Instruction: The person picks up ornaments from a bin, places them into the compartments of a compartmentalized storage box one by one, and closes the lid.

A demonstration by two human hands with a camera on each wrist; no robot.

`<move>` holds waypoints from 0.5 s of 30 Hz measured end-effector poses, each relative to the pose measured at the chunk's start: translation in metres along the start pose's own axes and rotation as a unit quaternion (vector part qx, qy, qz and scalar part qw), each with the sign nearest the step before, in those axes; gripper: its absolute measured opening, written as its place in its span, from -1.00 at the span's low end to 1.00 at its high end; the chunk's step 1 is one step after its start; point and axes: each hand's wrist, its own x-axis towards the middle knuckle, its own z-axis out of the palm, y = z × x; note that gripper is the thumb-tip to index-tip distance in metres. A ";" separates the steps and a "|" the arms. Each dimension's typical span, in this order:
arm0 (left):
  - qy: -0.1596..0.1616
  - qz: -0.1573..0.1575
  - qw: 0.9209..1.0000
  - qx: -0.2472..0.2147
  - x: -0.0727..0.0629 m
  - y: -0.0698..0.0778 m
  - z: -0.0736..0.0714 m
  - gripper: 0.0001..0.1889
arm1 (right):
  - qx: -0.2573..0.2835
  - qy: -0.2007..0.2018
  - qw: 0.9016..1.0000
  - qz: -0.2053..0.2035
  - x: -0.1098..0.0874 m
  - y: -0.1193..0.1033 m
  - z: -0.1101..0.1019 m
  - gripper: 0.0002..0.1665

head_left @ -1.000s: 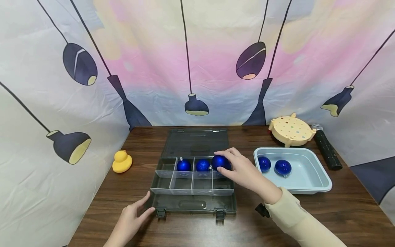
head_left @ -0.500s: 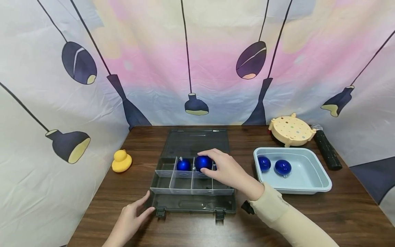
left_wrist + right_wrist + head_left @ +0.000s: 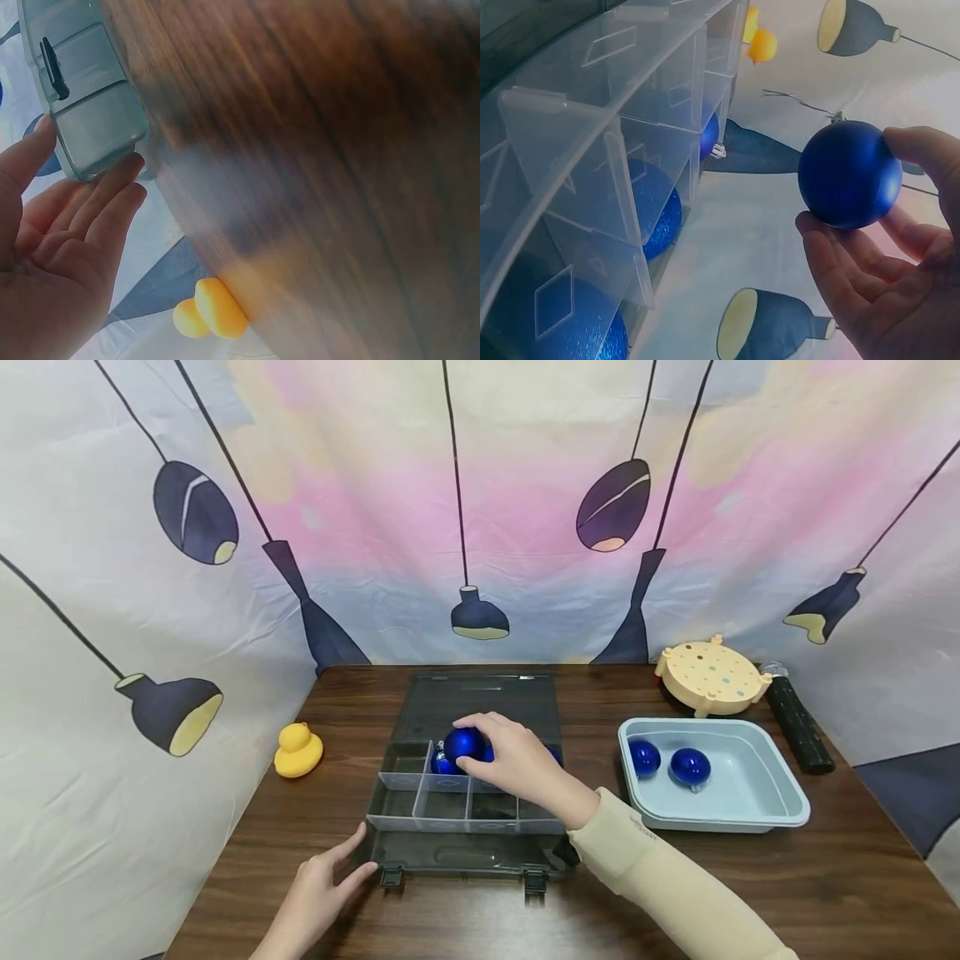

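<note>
My right hand (image 3: 517, 760) pinches a smooth blue Christmas bauble (image 3: 463, 744) between thumb and fingers, above the back row of a dark see-through divided case (image 3: 457, 858). In the right wrist view the held bauble (image 3: 850, 175) has its silver cap and wire upward. Below it in the back row lies another smooth bauble (image 3: 442, 763), partly hidden. Glittery baubles (image 3: 660, 214) sit in further back compartments, mostly behind my hand in the head view. My left hand (image 3: 322, 885) rests at the case's front left corner, thumb and straight fingers touching it (image 3: 97, 161).
A pale blue tray (image 3: 750, 814) with two shiny blue baubles (image 3: 689, 767) stands right. Behind it are a cream spotted round object (image 3: 712, 677) and a black microphone (image 3: 798, 722). A yellow rubber duck (image 3: 297, 750) sits left. The case's lid (image 3: 480, 697) lies back.
My right hand has carried the held bauble leftward along the back row, from the rightmost compartment to above the second from left. My left hand has stayed at the corner.
</note>
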 end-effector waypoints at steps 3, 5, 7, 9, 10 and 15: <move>-0.006 0.000 1.000 0.001 0.002 0.000 0.000 -0.45 | 0.000 -0.003 1.000 0.003 0.007 0.001 0.005 -0.42; -0.010 -0.006 1.000 0.002 0.002 0.000 0.000 -0.44 | -0.001 -0.010 1.000 0.004 0.012 0.000 0.009 -0.42; -0.010 -0.009 1.000 0.004 0.002 0.001 0.000 -0.44 | -0.007 -0.016 1.000 0.002 0.016 -0.001 0.013 -0.42; -0.007 -0.011 1.000 0.005 0.002 0.001 0.000 -0.44 | -0.011 -0.023 1.000 0.002 0.021 -0.003 0.018 -0.40; -0.005 -0.008 1.000 0.006 0.002 0.001 0.000 -0.45 | -0.014 -0.027 1.000 0.001 0.023 -0.003 0.020 -0.40; 0.000 -0.004 1.000 0.007 0.001 0.000 0.001 -0.45 | -0.036 -0.047 0.998 0.002 0.031 -0.003 0.034 -0.38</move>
